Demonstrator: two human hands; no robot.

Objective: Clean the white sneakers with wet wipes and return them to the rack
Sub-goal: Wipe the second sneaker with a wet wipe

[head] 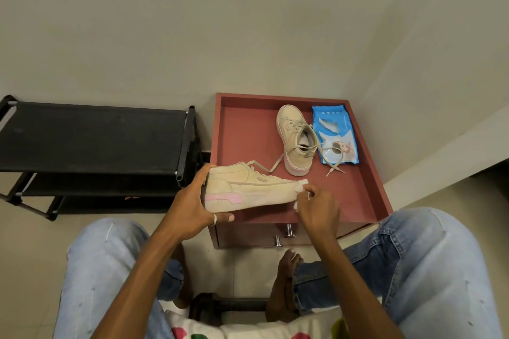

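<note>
Cream side faces up because the left hand point(190, 209) grips the sneaker point(248, 190) by its heel, thumb under the sole, holding it sideways between both hands. The right hand point(316, 209), fingers curled, pinches a white wipe point(301, 184) against the toe. Beyond the right hand, the other sneaker point(296, 143) lies on the red tabletop point(248, 140); the rack point(91, 135) stands beyond the left.

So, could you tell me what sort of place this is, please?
Probably a corner of a home, perhaps an entryway: a black shoe rack against the plain wall, beside a small red cabinet with drawer handles.
</note>
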